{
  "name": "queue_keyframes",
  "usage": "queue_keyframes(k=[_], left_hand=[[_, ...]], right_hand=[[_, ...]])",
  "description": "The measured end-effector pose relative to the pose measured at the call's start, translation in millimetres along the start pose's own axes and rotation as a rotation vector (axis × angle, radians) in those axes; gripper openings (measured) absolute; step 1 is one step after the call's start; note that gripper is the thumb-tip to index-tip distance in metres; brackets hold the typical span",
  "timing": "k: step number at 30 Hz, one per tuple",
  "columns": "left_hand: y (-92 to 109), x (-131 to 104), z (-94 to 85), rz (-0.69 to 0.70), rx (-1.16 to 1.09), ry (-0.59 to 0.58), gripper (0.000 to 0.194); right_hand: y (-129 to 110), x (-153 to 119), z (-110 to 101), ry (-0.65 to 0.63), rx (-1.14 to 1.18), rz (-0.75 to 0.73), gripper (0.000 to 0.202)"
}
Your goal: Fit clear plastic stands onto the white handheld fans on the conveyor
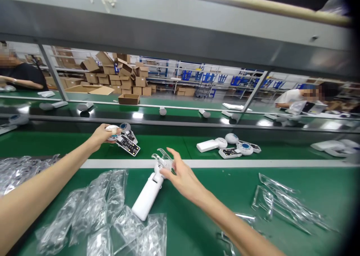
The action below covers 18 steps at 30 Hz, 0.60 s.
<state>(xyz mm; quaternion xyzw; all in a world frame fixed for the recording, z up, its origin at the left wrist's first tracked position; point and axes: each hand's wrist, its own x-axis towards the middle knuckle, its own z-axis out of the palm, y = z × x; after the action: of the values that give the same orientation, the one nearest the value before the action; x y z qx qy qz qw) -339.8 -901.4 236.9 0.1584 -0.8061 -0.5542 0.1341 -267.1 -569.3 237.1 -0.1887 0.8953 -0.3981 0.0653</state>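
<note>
Left hand [102, 136]: fingers closed on the round head of an opened gadget [128, 145], thumb on top. Gripping there makes sense, I judge: the head gives a firm hold and keeps skin off the bare circuit board, which faces up, angled right. A second opened gadget [132, 136] lies just behind it, partly hidden.

Right hand [184, 175]: forefinger and thumb spread apart around a clear plastic piece [162, 159]. Cannot tell whether they pinch it or merely hover; the piece is see-through and overlaps the head of a white gadget [147, 196].

White gadget sits on the near worktop [213, 188], slantwise, handle toward the wearer, head up by the right hand. That slant probably suits the reach, with the head between both arms.

Clear bags [95, 207] heaped near left, loose clear parts [284, 201] spread at right. Each pile seems kept to its own side, likely so that thin transparent items don't mix and the middle stays workable.

Beyond the white strip [225, 163]: a cluster of gadgets [239, 147], some with boards showing, within arm's reach. Farther off, people on both sides, at the line's far edge.
</note>
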Motion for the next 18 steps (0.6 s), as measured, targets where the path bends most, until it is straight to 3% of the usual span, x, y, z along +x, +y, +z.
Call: queue_keyframes(k=[4, 6, 8, 13, 18], left_hand=[[52, -28, 31.5, 0.241, 0.090, 0.090, 0.062], [79, -45, 48.7, 0.281, 0.054, 0.035, 0.056], [100, -60, 65.0, 0.229, -0.026, -0.068, 0.054], [122, -79, 94.3, 0.104, -0.129, -0.260, 0.056], [136, -86, 109.8, 0.104, -0.159, -0.227, 0.065]], right_hand=[[-25, 23, 18, 0.130, -0.223, -0.151, 0.057], [-33, 30, 23, 0.219, -0.315, -0.178, 0.057], [-36, 33, 23, 0.295, -0.382, -0.169, 0.058], [-26, 28, 18, 0.447, -0.451, -0.119, 0.055], [5, 19, 14, 0.489, -0.414, -0.132, 0.057]])
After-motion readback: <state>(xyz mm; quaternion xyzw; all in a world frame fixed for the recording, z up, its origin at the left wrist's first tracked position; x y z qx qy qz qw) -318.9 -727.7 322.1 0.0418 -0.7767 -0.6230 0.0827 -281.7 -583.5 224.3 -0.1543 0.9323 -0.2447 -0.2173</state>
